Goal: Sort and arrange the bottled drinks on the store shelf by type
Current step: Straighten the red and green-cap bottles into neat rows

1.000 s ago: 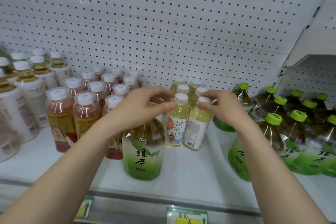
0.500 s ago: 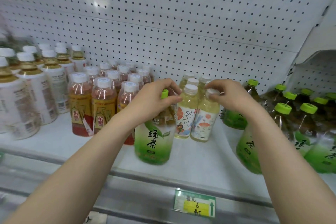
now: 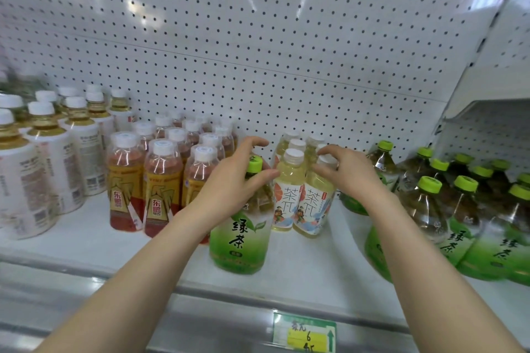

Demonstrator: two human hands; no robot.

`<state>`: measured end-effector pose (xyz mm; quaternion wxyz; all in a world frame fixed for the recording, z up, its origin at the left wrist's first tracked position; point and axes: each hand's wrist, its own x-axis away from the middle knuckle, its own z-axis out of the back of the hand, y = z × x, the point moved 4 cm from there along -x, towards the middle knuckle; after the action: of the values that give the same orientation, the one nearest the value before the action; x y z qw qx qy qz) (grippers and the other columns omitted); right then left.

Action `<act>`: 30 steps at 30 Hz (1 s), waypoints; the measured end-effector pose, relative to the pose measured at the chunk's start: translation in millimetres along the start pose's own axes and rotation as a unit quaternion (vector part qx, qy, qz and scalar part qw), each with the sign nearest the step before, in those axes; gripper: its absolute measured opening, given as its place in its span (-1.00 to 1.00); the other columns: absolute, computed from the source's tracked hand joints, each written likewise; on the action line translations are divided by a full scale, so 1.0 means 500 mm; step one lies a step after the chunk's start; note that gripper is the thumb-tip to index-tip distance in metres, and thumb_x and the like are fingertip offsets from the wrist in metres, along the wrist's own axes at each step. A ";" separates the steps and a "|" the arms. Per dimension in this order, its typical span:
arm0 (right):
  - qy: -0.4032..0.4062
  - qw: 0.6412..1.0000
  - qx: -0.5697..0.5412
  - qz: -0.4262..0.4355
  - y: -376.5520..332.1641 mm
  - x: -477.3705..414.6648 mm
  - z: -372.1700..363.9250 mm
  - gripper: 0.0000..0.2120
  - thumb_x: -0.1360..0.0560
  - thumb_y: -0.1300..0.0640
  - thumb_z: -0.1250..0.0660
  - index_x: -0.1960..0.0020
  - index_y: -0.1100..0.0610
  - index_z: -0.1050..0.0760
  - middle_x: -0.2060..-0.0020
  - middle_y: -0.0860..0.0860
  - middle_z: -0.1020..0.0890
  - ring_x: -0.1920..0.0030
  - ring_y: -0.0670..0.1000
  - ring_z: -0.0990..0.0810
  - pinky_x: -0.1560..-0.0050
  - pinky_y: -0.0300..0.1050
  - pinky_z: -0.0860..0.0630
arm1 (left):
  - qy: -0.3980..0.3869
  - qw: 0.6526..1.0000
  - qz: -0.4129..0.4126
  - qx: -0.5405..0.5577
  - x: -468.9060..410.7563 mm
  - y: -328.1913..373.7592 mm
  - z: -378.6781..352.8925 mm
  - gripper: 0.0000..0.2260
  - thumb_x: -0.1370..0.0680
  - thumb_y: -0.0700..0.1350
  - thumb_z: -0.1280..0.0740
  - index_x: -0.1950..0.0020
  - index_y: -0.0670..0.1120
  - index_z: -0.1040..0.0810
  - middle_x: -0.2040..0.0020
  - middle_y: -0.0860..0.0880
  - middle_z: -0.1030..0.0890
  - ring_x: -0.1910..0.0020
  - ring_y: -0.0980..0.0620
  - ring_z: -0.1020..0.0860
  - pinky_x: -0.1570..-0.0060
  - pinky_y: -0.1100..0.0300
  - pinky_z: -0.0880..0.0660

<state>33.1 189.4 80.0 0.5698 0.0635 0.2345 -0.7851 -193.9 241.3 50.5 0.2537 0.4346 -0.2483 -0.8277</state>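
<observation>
A large green tea bottle [image 3: 241,241] with a green cap stands near the shelf's front, between the red-gold drinks and the pale tea bottles. My left hand [image 3: 232,180] wraps its neck, thumb across the front just under the cap. Right beside it stands a small cluster of pale yellow tea bottles with white caps; the front left one [image 3: 286,195] is untouched. My right hand [image 3: 350,175] pinches the cap of the front right pale tea bottle [image 3: 312,209], whose label faces me.
Several more green tea bottles [image 3: 459,209] crowd the right, some leaning. Red-gold drinks [image 3: 160,189] and white-labelled bottles [image 3: 43,180] fill the left. The white shelf [image 3: 301,264] has a metal front rail with a price tag [image 3: 304,332]. A pegboard wall [image 3: 258,51] stands behind.
My right hand has turned the pale tea bottle so its front label faces me. My left hand has slid down off the green cap, which now shows. The view shifted right.
</observation>
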 end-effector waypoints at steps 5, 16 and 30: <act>0.001 1.000 -0.017 0.006 0.000 0.001 -0.007 -0.70 -0.61 -0.01 -0.30 -0.34 -0.06 -0.51 -0.24 0.04 -0.63 -0.17 0.10 -0.60 -0.21 0.08 -0.50 | 0.013 1.000 0.012 -0.016 0.035 -0.020 -0.002 -0.37 -0.44 0.39 -0.12 -0.45 0.15 -0.19 0.13 -0.02 -0.69 0.19 0.15 -0.63 0.06 0.12 -0.57; -0.005 0.998 -0.045 0.035 0.003 0.003 -0.015 -0.73 -0.65 0.07 -0.25 -0.33 -0.02 -0.50 -0.21 0.08 -0.63 -0.19 0.14 -0.58 -0.20 0.06 -0.50 | 0.018 0.998 0.000 -0.054 0.043 -0.031 -0.003 -0.79 -0.59 0.25 -0.07 -0.14 0.19 -0.28 0.19 0.15 -0.57 0.18 0.29 -0.54 0.22 0.30 -0.41; -0.100 0.982 -0.129 -0.097 0.019 -0.094 -0.039 -0.48 -0.66 -0.18 -0.06 -0.55 0.00 -0.24 -0.46 0.11 -0.41 -0.36 0.18 -0.47 -0.30 0.18 -0.49 | 0.006 0.999 -0.005 -0.049 0.048 -0.022 0.001 -0.62 -0.53 0.32 0.03 -0.10 0.11 -0.37 0.12 0.09 -0.58 0.14 0.19 -0.56 0.12 0.17 -0.53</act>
<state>54.9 236.2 77.2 0.5153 -0.1126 0.2807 -0.8019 -208.5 234.5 29.5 0.2726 0.4281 -0.2035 -0.8373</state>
